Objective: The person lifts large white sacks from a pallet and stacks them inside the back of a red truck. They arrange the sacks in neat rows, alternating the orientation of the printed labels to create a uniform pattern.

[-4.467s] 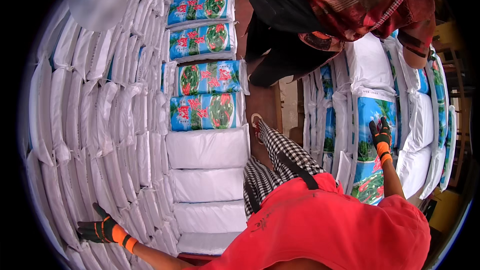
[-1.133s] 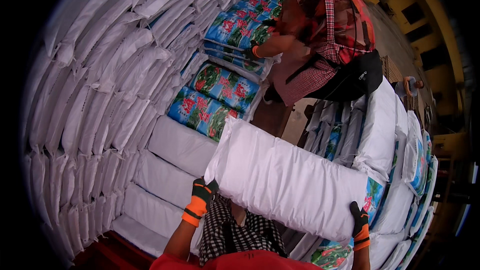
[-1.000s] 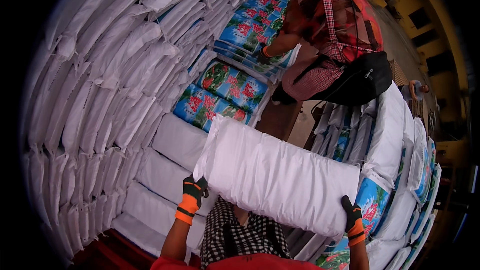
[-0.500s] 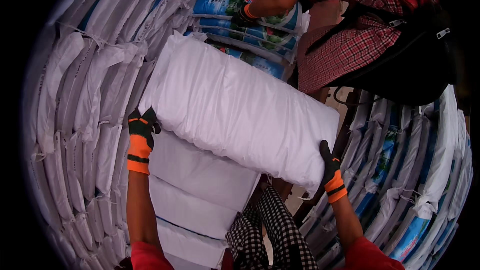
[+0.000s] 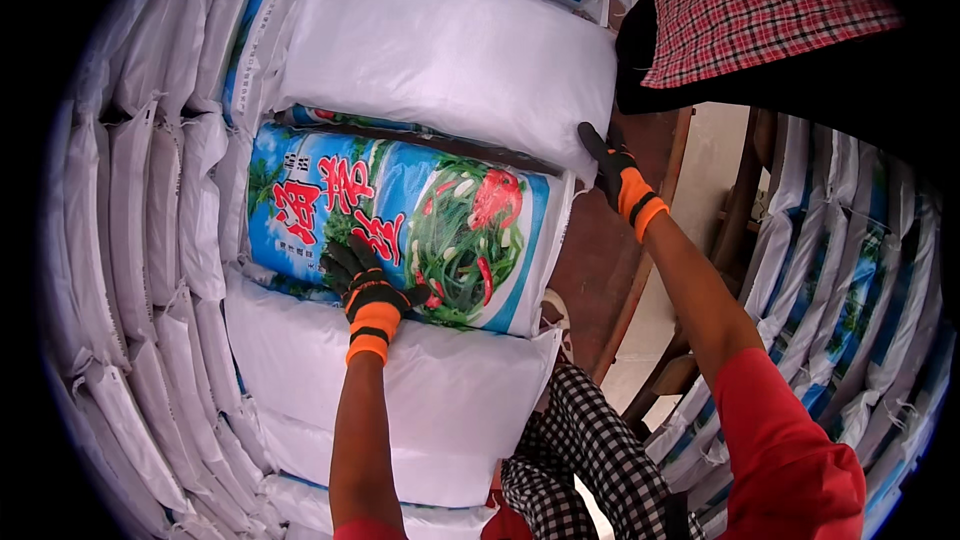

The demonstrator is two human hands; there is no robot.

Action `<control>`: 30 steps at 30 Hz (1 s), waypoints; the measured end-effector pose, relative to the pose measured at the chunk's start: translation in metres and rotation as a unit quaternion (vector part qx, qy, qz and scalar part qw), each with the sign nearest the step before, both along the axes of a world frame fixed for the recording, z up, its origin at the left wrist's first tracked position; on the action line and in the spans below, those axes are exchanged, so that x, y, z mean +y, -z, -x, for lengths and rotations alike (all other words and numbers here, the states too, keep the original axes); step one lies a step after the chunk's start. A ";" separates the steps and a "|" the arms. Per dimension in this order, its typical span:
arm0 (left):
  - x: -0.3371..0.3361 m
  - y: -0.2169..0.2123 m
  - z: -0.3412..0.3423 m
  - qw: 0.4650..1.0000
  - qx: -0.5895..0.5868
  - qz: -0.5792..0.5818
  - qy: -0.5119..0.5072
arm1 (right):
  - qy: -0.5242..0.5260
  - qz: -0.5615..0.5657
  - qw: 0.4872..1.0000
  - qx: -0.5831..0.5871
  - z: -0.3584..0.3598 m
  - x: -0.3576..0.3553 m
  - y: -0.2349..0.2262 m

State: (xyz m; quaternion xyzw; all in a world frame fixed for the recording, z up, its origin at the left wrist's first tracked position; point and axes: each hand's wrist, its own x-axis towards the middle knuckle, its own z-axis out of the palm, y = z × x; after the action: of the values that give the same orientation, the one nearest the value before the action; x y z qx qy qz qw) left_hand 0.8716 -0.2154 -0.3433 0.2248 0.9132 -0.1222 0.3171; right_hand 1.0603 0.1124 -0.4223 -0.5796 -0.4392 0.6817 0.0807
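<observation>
A full white plastic sack (image 5: 450, 50) lies flat across the far part of the row, its right end beside my right hand (image 5: 618, 172). That hand, in a dark glove with an orange cuff, rests against the sack's near right corner with its fingers stretched out. My left hand (image 5: 368, 280), gloved alike, lies spread on a blue printed sack (image 5: 400, 210) showing greens, red peppers and a shrimp. Nothing is held in the left hand. Nearer to me, another white sack (image 5: 400, 385) lies against the printed one.
Tall stacks of sacks stand along the left (image 5: 130, 210) and the right (image 5: 830, 270). A person in a red plaid garment (image 5: 760, 10) is at the far right. Brown boards (image 5: 620, 270) run beside the row, next to my checkered trouser legs (image 5: 590, 440).
The white sack, earlier held between both my hands, now lies farther away. My left hand has let go and moved onto the printed sack. The other person's arms have left the view.
</observation>
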 end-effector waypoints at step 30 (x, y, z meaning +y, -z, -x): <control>0.004 -0.309 -0.309 0.801 -0.497 -0.325 0.081 | -0.054 -0.590 0.570 -0.570 -0.452 -0.210 -0.692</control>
State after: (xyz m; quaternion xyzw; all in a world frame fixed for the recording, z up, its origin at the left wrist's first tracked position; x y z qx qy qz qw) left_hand 1.1809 -0.2119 -0.0342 0.4174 0.5952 0.2854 0.6246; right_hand 1.5119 -0.0980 0.2702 -0.6472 -0.7297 -0.1964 0.1004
